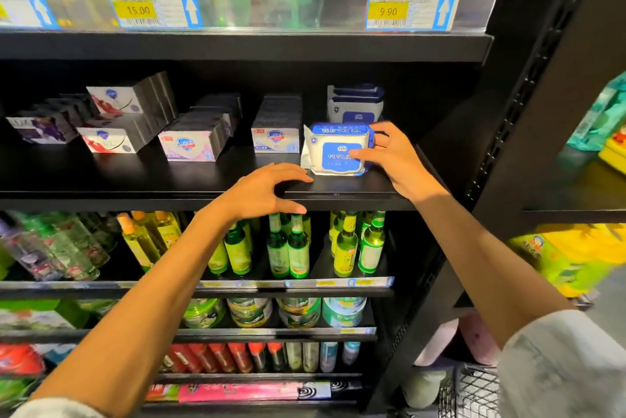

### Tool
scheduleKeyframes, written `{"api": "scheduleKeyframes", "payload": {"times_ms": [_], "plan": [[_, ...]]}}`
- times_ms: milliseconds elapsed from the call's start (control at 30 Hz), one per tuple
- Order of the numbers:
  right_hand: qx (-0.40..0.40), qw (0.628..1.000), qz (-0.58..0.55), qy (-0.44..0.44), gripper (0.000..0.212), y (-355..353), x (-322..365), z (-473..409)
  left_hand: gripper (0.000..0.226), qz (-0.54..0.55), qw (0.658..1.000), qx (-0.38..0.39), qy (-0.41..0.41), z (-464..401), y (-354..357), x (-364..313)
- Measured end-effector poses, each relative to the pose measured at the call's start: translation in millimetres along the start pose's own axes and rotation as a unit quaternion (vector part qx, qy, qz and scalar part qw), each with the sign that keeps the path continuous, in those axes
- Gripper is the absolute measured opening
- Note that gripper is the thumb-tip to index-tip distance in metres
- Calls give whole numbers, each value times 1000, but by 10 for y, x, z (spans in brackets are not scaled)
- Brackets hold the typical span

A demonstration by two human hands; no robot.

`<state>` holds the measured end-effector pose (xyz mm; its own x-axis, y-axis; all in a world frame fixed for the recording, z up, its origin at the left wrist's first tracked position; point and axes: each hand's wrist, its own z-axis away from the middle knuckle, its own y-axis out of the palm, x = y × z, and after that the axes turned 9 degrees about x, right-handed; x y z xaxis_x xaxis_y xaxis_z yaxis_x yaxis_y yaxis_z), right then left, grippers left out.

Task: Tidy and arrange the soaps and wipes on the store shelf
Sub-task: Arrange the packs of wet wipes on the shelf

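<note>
Black shelf (169, 180), right hand (396, 160) gripping soft wipes pack (333, 152)

1. Your left hand (262, 192) and right hand (394, 160) are bare: no gloves, and no rings or watch visible.
2. Both your forearms are uncovered from the wrist most of the way up.
3. Your right sleeve (559, 373) is pale, whitish-grey cloth, wrinkled and pushed up towards the elbow.
4. A small bit of your left sleeve (50, 411), the same light cloth, shows at the bottom edge.
</note>
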<state>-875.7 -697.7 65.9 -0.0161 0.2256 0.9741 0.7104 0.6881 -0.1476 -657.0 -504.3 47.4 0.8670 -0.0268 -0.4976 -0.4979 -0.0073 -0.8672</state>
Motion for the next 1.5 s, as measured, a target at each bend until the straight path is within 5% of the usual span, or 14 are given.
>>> {"api": "scheduleKeyframes", "payload": {"times_ms": [167,333,500,867,1167,1500], "plan": [[-14,1000,-20,-8,47,16,44,121,21,140,984,-107,8,19,-6,-62],[-25,997,-72,-20,46,92,74,195,40,251,945,-211,6,-111,-18,-77],[-30,995,-91,-21,43,211,21,206,60,378,906,-187,26,-342,-30,-354],[17,994,-96,-39,39,248,42,235,54,557,816,-154,14,-517,57,-240],[135,982,-111,-74,98,199,52,287,46,550,822,-151,1,-505,30,-283],[169,975,-127,-70,96,143,10,260,47,553,824,-125,-9,-507,17,-312]]}}
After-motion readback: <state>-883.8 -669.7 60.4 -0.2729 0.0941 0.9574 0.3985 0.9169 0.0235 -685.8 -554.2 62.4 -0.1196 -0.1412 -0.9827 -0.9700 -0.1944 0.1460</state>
